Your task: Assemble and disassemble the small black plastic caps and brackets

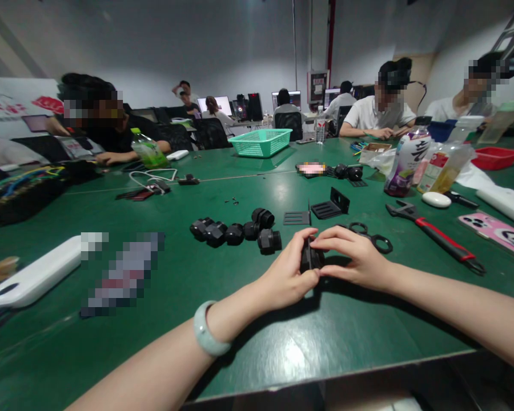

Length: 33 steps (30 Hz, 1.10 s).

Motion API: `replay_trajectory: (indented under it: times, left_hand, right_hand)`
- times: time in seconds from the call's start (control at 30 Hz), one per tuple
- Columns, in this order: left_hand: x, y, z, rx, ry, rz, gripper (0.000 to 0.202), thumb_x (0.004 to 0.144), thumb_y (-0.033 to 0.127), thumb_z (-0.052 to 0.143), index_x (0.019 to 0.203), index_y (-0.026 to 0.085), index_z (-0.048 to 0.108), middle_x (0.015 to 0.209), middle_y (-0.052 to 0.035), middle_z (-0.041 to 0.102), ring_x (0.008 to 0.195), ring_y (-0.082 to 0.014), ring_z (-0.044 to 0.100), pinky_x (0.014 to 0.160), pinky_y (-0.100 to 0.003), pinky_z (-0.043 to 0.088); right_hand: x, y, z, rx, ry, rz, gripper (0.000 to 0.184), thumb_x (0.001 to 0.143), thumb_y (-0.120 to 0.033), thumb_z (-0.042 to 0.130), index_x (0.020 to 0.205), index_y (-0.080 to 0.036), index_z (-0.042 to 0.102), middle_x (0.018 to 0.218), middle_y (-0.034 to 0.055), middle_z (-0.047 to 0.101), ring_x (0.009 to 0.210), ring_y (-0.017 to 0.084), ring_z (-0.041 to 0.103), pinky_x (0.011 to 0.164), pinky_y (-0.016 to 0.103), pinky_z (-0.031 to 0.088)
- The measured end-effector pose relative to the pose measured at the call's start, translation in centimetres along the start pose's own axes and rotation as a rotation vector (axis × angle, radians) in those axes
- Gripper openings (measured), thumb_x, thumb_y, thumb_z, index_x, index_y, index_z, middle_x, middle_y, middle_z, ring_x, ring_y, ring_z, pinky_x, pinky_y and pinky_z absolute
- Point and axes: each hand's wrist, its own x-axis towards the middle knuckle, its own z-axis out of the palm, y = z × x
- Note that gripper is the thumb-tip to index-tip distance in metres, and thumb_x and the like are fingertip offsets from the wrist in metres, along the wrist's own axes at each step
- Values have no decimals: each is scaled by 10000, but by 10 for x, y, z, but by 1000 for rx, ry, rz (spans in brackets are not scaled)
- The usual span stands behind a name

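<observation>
My left hand [289, 274], with a pale bangle on its wrist, grips a black cable gland [309, 260] low over the table's front half. From the other side, the curled fingers of my right hand [353, 257] close on the same part. A thin flat edge shows between the two hands; most of the part is hidden by fingers. Left of it lie several more black cable glands [216, 233]. Slotted black angle brackets [330, 206] rest just beyond my fingers. Black ring nuts [382, 244] lie behind my right hand.
An adjustable wrench [439, 234] with a red-black handle lies at right, near a pink phone [497, 231] and drink bottles [406, 157]. A white device [38, 268] sits at left. Farther back are a green basket [261, 142] and people seated around the table.
</observation>
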Motion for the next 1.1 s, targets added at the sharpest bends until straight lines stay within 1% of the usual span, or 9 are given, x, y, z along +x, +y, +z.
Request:
replay_trajectory:
  times: [0.27,0.5,0.57,0.63,0.73,0.83,0.9,0.97,1.1]
  left_hand:
    - [1,1,-1,19,5,-18,578,688,184,482,1208,138,233,1198,-112,365,1097,-228,370,931,-379,311]
    - [2,3,0,69,-7,-42,593,666,164,484,1205,143,236,1212,-113,356,1109,-230,355,944,-396,291]
    - [2,3,0,82,-5,-81,587,668,154,476,1204,144,238,1172,-107,389,1078,-218,383,929,-388,308]
    - [3,3,-1,89,2,-126,574,674,152,468,1201,145,242,1129,-100,422,1043,-210,411,910,-386,327]
    - [4,1,-3,98,18,-168,565,674,151,465,1197,149,252,1108,-95,441,1023,-208,424,898,-387,334]
    - [4,0,-4,106,19,-169,575,668,149,469,1201,149,254,1107,-94,445,1019,-205,424,898,-381,333]
    - [3,0,-3,114,8,-162,581,666,151,471,1204,150,255,1110,-94,444,1022,-207,420,898,-378,333]
    - [3,1,-3,124,-4,-158,582,669,155,471,1208,150,253,1112,-95,440,1024,-208,417,897,-377,334]
    - [3,2,-3,141,-26,-157,579,681,159,463,1215,139,239,1113,-103,433,1028,-207,413,897,-373,334]
  right_hand:
    - [1,1,-4,-25,-11,-23,376,715,-301,568,1061,-177,486,999,96,508,930,167,505,792,298,452]
    - [2,1,-10,-63,-72,-81,350,711,-259,544,1043,-171,471,996,96,498,935,164,498,799,286,441]
    - [2,2,-13,-86,-50,-90,342,703,-251,543,1028,-178,467,988,92,495,920,165,501,785,286,442]
    - [2,5,-17,-120,9,-83,333,693,-246,545,1010,-185,464,980,89,494,906,170,500,773,295,439]
    - [3,17,-26,-199,92,-3,307,672,-250,558,958,-186,465,943,82,504,874,181,497,737,307,434]
    - [3,36,-35,-295,110,170,279,641,-259,583,880,-168,471,845,65,521,771,172,501,654,282,425]
    - [2,49,-39,-352,44,272,250,633,-286,588,818,-159,477,781,51,527,703,159,499,617,265,409]
    - [1,58,-41,-409,-57,335,215,646,-316,574,757,-156,482,738,45,536,669,154,496,606,258,392]
    - [1,64,-46,-498,-241,368,215,682,-367,534,705,-155,503,703,54,559,709,176,505,622,259,370]
